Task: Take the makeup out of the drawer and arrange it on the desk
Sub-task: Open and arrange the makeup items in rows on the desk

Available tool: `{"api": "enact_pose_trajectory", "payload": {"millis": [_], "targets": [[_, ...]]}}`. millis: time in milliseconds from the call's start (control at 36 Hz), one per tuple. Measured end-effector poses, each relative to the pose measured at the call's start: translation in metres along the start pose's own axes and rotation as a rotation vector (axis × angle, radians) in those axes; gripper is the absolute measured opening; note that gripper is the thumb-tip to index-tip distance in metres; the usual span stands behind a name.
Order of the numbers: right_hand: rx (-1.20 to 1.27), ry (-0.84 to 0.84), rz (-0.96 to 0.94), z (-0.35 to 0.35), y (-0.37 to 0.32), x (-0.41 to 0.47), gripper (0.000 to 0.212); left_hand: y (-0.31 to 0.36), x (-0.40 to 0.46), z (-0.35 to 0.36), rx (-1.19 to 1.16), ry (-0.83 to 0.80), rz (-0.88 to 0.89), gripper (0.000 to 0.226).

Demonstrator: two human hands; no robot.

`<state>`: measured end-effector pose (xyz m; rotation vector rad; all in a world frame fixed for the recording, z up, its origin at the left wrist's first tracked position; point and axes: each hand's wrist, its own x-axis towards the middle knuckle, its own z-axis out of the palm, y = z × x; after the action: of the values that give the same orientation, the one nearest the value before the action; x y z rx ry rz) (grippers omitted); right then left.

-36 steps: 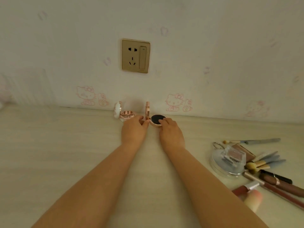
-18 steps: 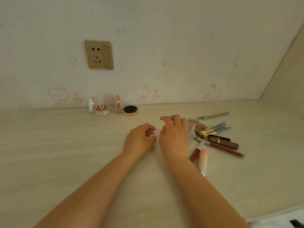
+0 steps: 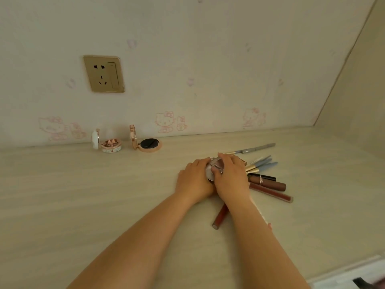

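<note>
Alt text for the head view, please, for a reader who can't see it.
Both hands, left and right, close around a clear case at the edge of a makeup pile on a pale desk. Two open compacts stand by the wall, below a gold socket.

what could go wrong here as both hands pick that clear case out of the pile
The clear case lies among loose brushes and lip tubes, so lifting it may drag or roll them across the desk. One dark red tube lies under the right forearm and could get nudged toward the front edge. With the left hand and right hand crowding a small case, the grip may slip.
</note>
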<state>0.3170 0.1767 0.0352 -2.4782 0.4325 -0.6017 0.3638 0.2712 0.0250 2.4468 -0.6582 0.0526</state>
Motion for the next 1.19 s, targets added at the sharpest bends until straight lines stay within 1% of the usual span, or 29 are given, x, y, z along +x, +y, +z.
{"api": "enact_pose_trajectory", "payload": {"millis": [56, 139, 194, 250, 333, 389, 556, 667, 750, 778, 833, 917, 972, 1028, 1056, 1111, 1167, 1194], "targets": [[0.008, 0.011, 0.022, 0.001, 0.000, 0.000, 0.046, -0.002, -0.003, -0.003, -0.024, 0.013, -0.007, 0.057], [0.004, 0.003, 0.068, 0.002, -0.001, 0.001, 0.047, -0.010, -0.010, -0.011, -0.037, 0.030, -0.037, 0.073], [-0.011, -0.018, 0.084, 0.002, -0.004, 0.001, 0.048, -0.019, -0.015, -0.019, -0.037, 0.037, -0.060, 0.081], [-0.070, -0.069, 0.073, 0.004, -0.007, 0.000, 0.048, -0.028, -0.021, -0.027, -0.035, 0.031, -0.077, 0.085], [-0.200, -0.181, 0.046, 0.005, -0.010, -0.003, 0.048, -0.039, -0.031, -0.037, -0.027, 0.020, -0.098, 0.085], [-0.243, -0.213, 0.033, 0.005, -0.013, -0.004, 0.048, -0.045, -0.037, -0.044, -0.030, 0.013, -0.111, 0.084], [-0.285, -0.222, 0.029, 0.004, -0.014, -0.010, 0.051, -0.054, -0.051, -0.057, -0.091, 0.022, -0.146, 0.081], [-0.320, -0.185, -0.011, 0.002, -0.021, -0.015, 0.053, -0.060, -0.061, -0.067, -0.248, 0.073, -0.184, 0.079], [-0.205, -0.129, -0.166, 0.000, -0.035, -0.020, 0.054, -0.065, -0.067, -0.078, -0.421, 0.121, -0.245, 0.081], [-0.131, -0.136, -0.234, 0.000, -0.042, -0.023, 0.054, -0.066, -0.069, -0.082, -0.468, 0.141, -0.271, 0.080], [0.031, -0.223, -0.329, 0.003, -0.057, -0.030, 0.057, -0.068, -0.072, -0.088, -0.552, 0.180, -0.327, 0.076], [0.282, -0.373, -0.309, 0.015, -0.081, -0.043, 0.075, -0.071, -0.076, -0.095, -0.688, 0.209, -0.384, 0.068], [0.390, -0.397, -0.286, 0.024, -0.094, -0.048, 0.087, -0.075, -0.080, -0.100, -0.795, 0.202, -0.389, 0.059], [0.454, -0.394, -0.269, 0.032, -0.105, -0.051, 0.092, -0.080, -0.083, -0.105, -0.868, 0.174, -0.377, 0.053], [0.481, -0.386, -0.264, 0.035, -0.110, -0.052, 0.091, -0.082, -0.084, -0.107, -0.886, 0.159, -0.368, 0.054], [0.545, -0.347, -0.268, 0.040, -0.121, -0.053, 0.081, -0.090, -0.087, -0.109, -0.891, 0.142, -0.340, 0.055], [0.620, -0.322, -0.249, 0.044, -0.129, -0.054, 0.070, -0.093, -0.091, -0.113, -0.895, 0.121, -0.311, 0.046], [0.662, -0.334, -0.223, 0.047, -0.131, -0.055, 0.068, -0.095, -0.093, -0.116, -0.902, 0.108, -0.309, 0.046]]}}
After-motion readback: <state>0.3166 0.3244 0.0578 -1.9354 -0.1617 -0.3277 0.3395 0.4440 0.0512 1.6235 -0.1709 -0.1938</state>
